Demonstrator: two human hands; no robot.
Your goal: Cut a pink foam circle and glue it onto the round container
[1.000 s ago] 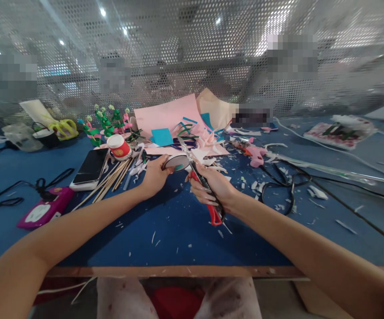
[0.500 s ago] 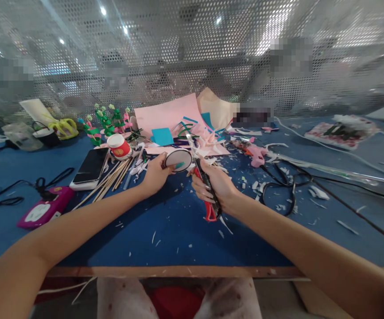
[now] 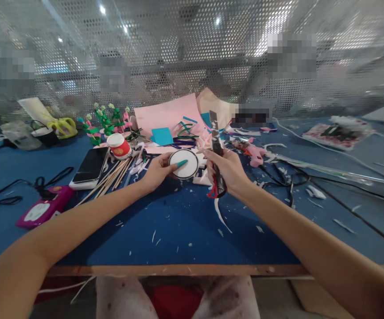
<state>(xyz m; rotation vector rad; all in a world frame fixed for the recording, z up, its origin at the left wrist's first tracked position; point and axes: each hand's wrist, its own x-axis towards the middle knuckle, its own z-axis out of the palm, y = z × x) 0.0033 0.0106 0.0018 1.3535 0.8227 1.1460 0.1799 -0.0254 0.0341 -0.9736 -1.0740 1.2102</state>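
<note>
My left hand [image 3: 160,170] is closed on a round white disc with a dark rim [image 3: 187,170], its thumb lying across the white face. Facing it from the right, my right hand [image 3: 226,170] grips a pair of red-and-black scissors [image 3: 215,141], blades pointing up and away. The fingers partly cover the handles. A narrow gap separates the scissors from the disc. A curled white strip [image 3: 221,217] lies on the blue table below my right hand. White and pink paper scraps [image 3: 205,139] are heaped behind both hands.
Left of my hands are wooden sticks [image 3: 112,177], a phone [image 3: 90,166], a red-and-white paper cup [image 3: 119,146] and a purple box with a cord [image 3: 45,206]. A pink glue gun [image 3: 255,153] and black cable [image 3: 331,181] lie right. Pink sheets [image 3: 165,115] stand behind.
The disc has tilted to show more of its white face and shifted slightly right. My right hand has moved right and up, turning the scissors more upright and away from the disc.
</note>
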